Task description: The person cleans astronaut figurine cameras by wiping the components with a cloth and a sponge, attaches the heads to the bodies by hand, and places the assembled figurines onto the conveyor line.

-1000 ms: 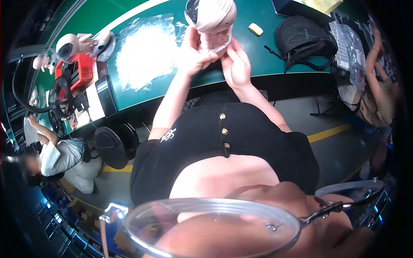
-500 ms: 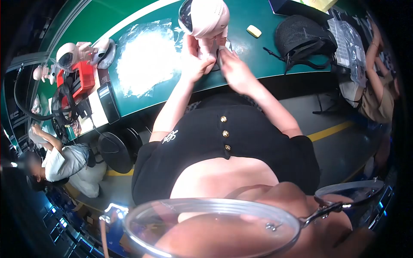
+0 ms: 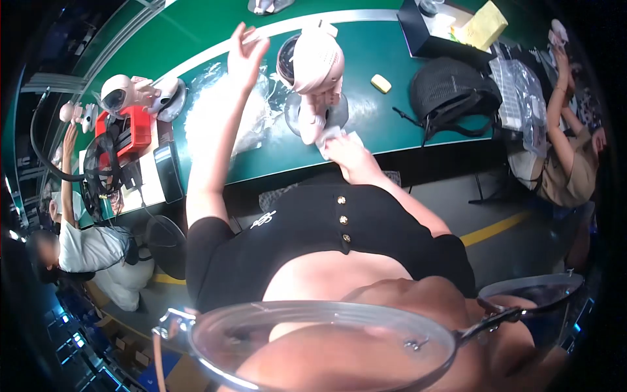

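Note:
A white astronaut figure point(image 3: 321, 62) with a dark visor stands upright on a round, shiny base point(image 3: 338, 116) on the green table. My right hand point(image 3: 351, 158) is closed on a crumpled white wipe point(image 3: 353, 138) at the near side of the base, by the figure's foot. Raised to the left of the figure, my left hand point(image 3: 245, 60) has its fingers apart and holds nothing. Below that arm lies a glossy clear plastic bag point(image 3: 215, 121), washed out by glare.
A yellow-and-white block point(image 3: 381, 83) and a black mesh bag point(image 3: 450, 95) lie to the right. Behind them stands a dark box point(image 3: 418, 36). At left are a red holder point(image 3: 136, 130) and another astronaut figure point(image 3: 124, 93). Co-workers point(image 3: 98, 248) sit on both sides.
My left hand has let go of the figure and moved up and left. My right hand has come down toward the table's near edge, and the wipe now shows clearly.

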A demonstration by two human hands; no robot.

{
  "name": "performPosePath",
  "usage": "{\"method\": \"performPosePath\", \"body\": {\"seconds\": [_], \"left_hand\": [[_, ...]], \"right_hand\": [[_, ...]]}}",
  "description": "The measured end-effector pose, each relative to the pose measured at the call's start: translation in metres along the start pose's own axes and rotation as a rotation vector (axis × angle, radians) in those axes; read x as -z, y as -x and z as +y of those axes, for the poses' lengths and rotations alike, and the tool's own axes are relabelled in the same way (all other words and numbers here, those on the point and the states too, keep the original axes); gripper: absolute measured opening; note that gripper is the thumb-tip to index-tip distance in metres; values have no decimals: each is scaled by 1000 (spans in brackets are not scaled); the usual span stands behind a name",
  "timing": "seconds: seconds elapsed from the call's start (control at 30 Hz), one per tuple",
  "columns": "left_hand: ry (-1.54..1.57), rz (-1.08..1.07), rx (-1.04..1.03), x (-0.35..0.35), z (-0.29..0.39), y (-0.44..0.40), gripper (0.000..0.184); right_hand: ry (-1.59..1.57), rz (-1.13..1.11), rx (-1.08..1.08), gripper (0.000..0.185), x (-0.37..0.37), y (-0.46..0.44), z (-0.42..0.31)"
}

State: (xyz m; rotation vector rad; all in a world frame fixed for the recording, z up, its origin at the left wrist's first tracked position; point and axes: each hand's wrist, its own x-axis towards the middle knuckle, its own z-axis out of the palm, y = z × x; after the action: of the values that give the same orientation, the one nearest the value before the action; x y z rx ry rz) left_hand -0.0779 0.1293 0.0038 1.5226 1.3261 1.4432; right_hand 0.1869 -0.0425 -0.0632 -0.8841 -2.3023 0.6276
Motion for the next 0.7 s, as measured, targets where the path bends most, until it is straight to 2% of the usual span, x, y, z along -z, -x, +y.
{"method": "performPosePath", "body": {"seconds": [0.07,0.1,0.13,0.3,0.33,0.4,0.43,0.53,0.57,0.6,0.67,0.7], "left_hand": [[-213,247,-96,-12,-10,-54,91],[-545,374,-248,-16,-32,-89,90],[155,143,-330,-24,-5,-109,51],[-129,419,-483,-42,18,-145,45],[5,370,-308,-37,-5,-159,57],[262,255,37,-18,-97,-203,82],[361,327,-62,-18,-125,-221,64],[93,447,-86,-4,-152,-238,35],[128,502,-81,-3,-159,-236,23],[184,515,-53,-11,-104,-199,27],[147,445,-44,3,-72,-160,31],[128,413,-39,11,-63,-144,34]], "right_hand": [[0,122,37,30,4,-2,-9],[-28,148,35,29,4,-4,-8],[-55,175,33,28,4,-5,-7],[-65,241,44,24,-4,-4,1],[-71,253,40,24,-4,-4,-1],[-85,287,35,26,-4,-6,-2],[-98,304,52,27,-2,-8,-3],[-130,277,24,27,2,-7,-4],[-159,296,13,28,1,-7,-3],[-136,307,39,29,0,-6,1],[-328,329,-95,30,-7,-1,3],[-461,101,-455,27,20,-2,-12]]}}
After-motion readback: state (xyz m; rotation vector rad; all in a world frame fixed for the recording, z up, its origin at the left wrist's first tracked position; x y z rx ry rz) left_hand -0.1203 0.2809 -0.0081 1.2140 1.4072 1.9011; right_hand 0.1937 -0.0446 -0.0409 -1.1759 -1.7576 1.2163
